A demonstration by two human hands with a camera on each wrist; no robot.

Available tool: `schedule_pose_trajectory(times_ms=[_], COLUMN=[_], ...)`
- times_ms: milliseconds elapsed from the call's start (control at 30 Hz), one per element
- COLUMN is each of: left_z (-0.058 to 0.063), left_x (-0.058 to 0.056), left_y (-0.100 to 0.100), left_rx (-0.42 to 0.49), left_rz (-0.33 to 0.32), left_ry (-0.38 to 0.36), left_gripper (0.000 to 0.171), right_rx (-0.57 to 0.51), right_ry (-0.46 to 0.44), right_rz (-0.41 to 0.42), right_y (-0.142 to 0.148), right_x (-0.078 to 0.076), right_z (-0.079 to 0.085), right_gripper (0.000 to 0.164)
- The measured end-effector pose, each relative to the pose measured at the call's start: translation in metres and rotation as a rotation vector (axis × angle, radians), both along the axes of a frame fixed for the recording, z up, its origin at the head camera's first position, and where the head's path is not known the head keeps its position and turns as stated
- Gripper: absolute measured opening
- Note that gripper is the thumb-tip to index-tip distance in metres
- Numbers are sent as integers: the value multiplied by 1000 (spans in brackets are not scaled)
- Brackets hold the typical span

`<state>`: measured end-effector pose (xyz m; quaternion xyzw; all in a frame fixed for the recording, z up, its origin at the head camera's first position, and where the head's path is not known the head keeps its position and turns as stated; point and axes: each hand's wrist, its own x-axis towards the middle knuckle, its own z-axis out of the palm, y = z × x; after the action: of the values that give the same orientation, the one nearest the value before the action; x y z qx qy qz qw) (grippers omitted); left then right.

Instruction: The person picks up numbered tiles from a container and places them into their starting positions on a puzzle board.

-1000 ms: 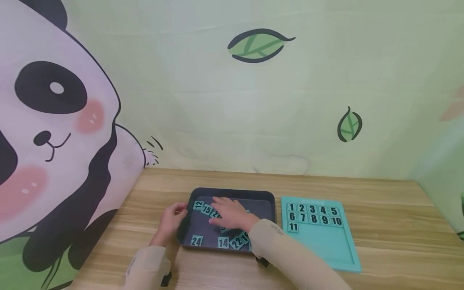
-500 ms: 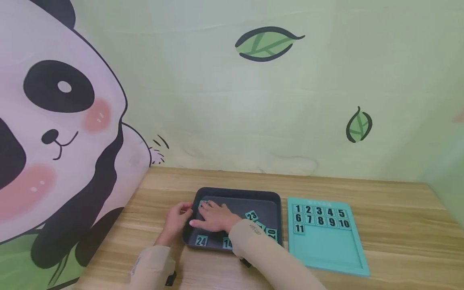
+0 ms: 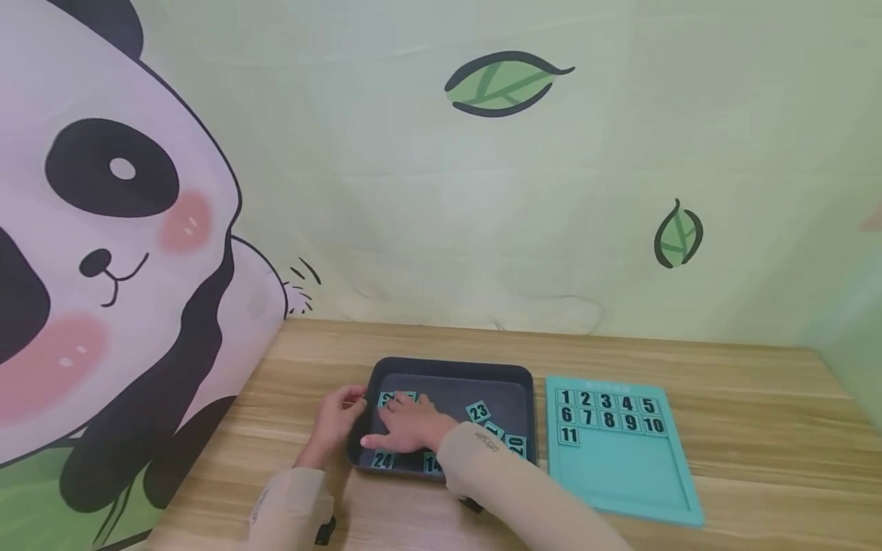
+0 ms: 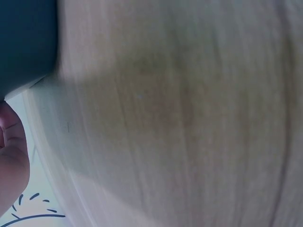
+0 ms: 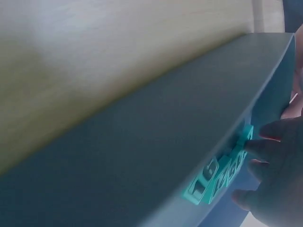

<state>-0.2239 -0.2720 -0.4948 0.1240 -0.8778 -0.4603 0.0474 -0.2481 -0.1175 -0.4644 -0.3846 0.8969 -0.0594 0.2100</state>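
On the streaky wood-grain table [image 3: 751, 428], a dark, smooth tray [image 3: 451, 386] with rounded corners. Thin oblong teal tiles [image 3: 478, 412], black-numbered, lie in it. Right hand [image 3: 409, 425] spread over several, palm down. Left hand [image 3: 338, 419] grips the left rim. Teal board [image 3: 620, 482], raised-edged, sits just right of tray.

Right hand [image 3: 408, 427] is blocking some number tiles [image 3: 385, 400] in the dark tray [image 3: 455, 386], so can't read those. The sleeve [image 3: 513, 467] partly hides the 14 tile [image 3: 431, 462] plus one just below the 23 tile [image 3: 478, 412]. Left wrist cam chops off most of the left hand [image 4: 13, 161]. Lettering atop the turquoise board [image 3: 620, 482]? Way too tiny. Panda [image 3: 41, 252]'s cropped on the left too.
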Motion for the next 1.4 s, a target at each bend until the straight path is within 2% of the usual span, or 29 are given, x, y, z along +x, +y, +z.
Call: schedule_pose_trajectory(times_ms=[200, 500, 767, 967, 1067, 1100, 1200, 1300, 1333, 1400], left_z=[0, -2, -1, -1, -3, -4, -4, -3, -1, 0], left_x=[1, 3, 3, 2, 3, 4, 5, 4, 4, 3], left_y=[-1, -3, 0, 1, 0, -1, -1, 1, 3, 4], left_rx=[14, 24, 14, 26, 44, 58, 63, 53, 40, 24], left_rz=[1, 12, 13, 18, 7, -8, -17, -8, 7, 15], left_ry=[25, 43, 53, 50, 87, 128, 157, 139, 100, 78], left_gripper=[26, 26, 25, 25, 24, 22, 21, 22, 23, 24], right_rx=[-59, -114, -123, -149, -148, -147, -146, -132, -129, -121], right_ry=[-27, 88, 86, 149, 198, 212, 240, 273, 288, 319], right_rz=[13, 126, 87, 85, 84, 84, 76, 68, 67, 70], right_y=[10, 23, 31, 36, 38, 38, 38, 39, 39, 39], right_x=[1, 3, 3, 7, 10, 11, 13, 15, 16, 16], right_z=[3, 5, -6, -8, -9, -10, -12, -14, -15, -18], right_gripper=[64, 45, 45, 44, 44, 44, 44, 42, 41, 39])
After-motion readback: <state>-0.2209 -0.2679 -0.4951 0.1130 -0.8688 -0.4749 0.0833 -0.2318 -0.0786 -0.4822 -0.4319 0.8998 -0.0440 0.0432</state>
